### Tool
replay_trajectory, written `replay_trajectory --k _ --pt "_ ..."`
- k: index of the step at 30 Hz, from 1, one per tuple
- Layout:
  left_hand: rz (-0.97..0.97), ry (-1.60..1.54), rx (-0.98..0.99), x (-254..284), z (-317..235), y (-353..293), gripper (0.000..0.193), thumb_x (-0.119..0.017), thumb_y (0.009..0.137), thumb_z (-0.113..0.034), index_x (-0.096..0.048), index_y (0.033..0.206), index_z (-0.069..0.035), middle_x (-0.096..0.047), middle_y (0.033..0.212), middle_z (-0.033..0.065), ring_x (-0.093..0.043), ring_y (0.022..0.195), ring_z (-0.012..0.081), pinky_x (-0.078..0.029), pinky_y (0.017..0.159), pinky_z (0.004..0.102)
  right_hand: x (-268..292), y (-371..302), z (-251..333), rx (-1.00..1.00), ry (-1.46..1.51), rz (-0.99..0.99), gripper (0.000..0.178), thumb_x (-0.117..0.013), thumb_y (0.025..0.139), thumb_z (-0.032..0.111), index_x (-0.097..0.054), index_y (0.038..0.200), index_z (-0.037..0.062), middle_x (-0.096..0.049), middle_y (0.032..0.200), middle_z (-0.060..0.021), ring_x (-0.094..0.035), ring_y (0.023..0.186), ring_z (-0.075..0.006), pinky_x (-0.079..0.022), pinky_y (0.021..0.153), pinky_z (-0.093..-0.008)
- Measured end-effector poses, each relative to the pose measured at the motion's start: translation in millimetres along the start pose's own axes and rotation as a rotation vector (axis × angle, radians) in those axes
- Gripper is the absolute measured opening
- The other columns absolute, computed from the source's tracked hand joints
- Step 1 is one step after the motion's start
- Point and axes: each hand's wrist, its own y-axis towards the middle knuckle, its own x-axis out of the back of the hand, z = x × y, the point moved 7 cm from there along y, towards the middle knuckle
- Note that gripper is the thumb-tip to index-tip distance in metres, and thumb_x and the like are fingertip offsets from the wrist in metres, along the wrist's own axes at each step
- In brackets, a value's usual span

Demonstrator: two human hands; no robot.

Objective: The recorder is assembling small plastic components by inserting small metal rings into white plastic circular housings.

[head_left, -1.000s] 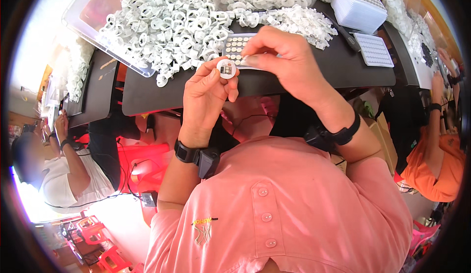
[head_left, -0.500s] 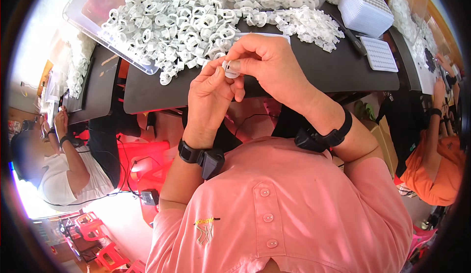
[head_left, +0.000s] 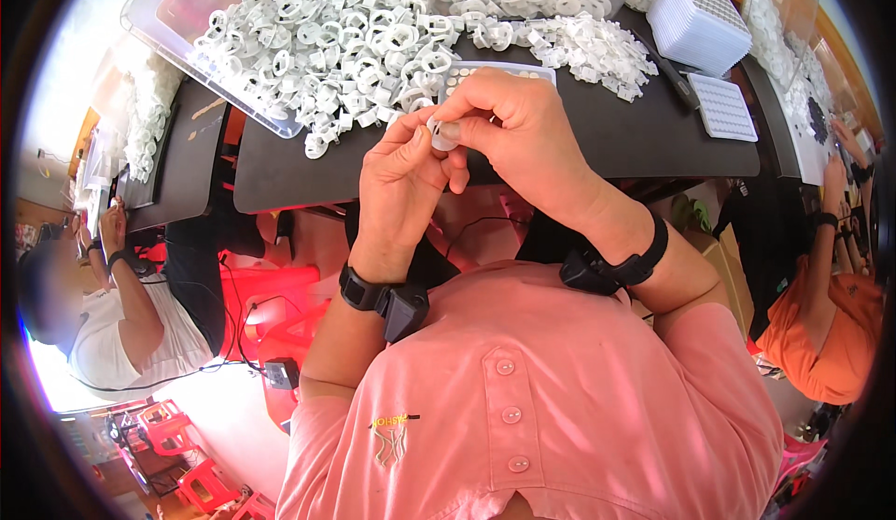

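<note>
Between the fingertips of both hands, over the table's front edge, is a small round white plastic part (head_left: 443, 137) with a slot in it. My left hand (head_left: 403, 167) pinches it from the left. From the right, thumb and forefinger of my right hand (head_left: 511, 133) press on the same part; whether they also hold a smaller piece is hidden. Just beyond my hands lies a pale tray (head_left: 455, 74) with round pieces in it, partly covered by my right hand. A large heap of white ring-shaped plastic parts (head_left: 327, 44) fills the space beyond my left hand.
A clear plastic bin (head_left: 210, 86) stands behind the heap. Small white pieces (head_left: 593, 53) are piled to the right, beside a black-handled tool (head_left: 674, 77), a white grid tray (head_left: 722, 106) and stacked trays (head_left: 698, 23). Co-workers sit at left (head_left: 140, 324) and right (head_left: 826, 333).
My hands stay nearly in place, with the round part turned slightly between the fingers. My view has shifted a little, and more of the tray with round pieces shows beyond my right hand.
</note>
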Motion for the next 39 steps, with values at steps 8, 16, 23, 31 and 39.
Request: replay_trajectory --k 8,16,23,31,39 --pt "0.012 -0.01 -0.033 2 1 -2 0.031 -0.06 0.099 -0.015 -0.059 0.124 0.004 -0.066 0.1 0.014 -0.064 0.078 0.0244 -0.052 0.061 0.0363 0 -2 -10 -0.095 0.057 0.029 0.004 -0.06 0.085 -0.008 -0.06 0.084 -0.0042 -0.063 0.073 -0.007 -0.066 0.054 -0.0134 -0.05 0.047 -0.026" --pt "0.028 -0.044 -0.028 1 1 -2 0.029 -0.06 0.099 -0.014 -0.06 0.122 0.003 -0.066 0.1 0.0138 -0.064 0.078 0.0246 -0.052 0.061 0.0364 -3 -2 -12 -0.075 0.152 0.016 0.003 -0.06 0.086 -0.006 -0.059 0.086 -0.0036 -0.061 0.07 -0.0087 -0.063 0.054 -0.0133 -0.049 0.047 -0.0264" --pt "0.026 -0.025 -0.032 -1 -1 -3 0.026 -0.06 0.099 -0.014 -0.061 0.119 0.003 -0.066 0.099 0.0128 -0.065 0.08 0.0241 -0.052 0.062 0.0361 0 2 -4 -0.043 -0.044 -0.001 0.006 -0.06 0.087 -0.005 -0.059 0.091 -0.0016 -0.058 0.068 -0.0037 -0.063 0.056 -0.0134 -0.048 0.049 -0.0278" --pt "-0.001 0.068 -0.014 -3 -1 -2 0.03 -0.056 0.102 -0.02 -0.057 0.122 0.002 -0.063 0.098 0.0118 -0.063 0.08 0.0218 -0.047 0.061 0.0327 0 16 -21 -0.28 -0.048 0.271 0.011 -0.062 0.093 0.004 -0.06 0.103 0.0031 -0.058 0.076 -0.0008 -0.061 0.063 -0.0094 -0.047 0.059 -0.0242" --pt "0.05 -0.078 0.047 -5 2 1 0.029 -0.057 0.101 -0.019 -0.059 0.118 0.005 -0.064 0.1 0.0142 -0.063 0.082 0.0256 -0.049 0.059 0.0346 -2 5 -16 -0.254 0.042 0.214 0.015 -0.059 0.094 0.001 -0.063 0.108 0.0009 -0.062 0.081 -0.0031 -0.064 0.062 -0.0111 -0.05 0.059 -0.0248"
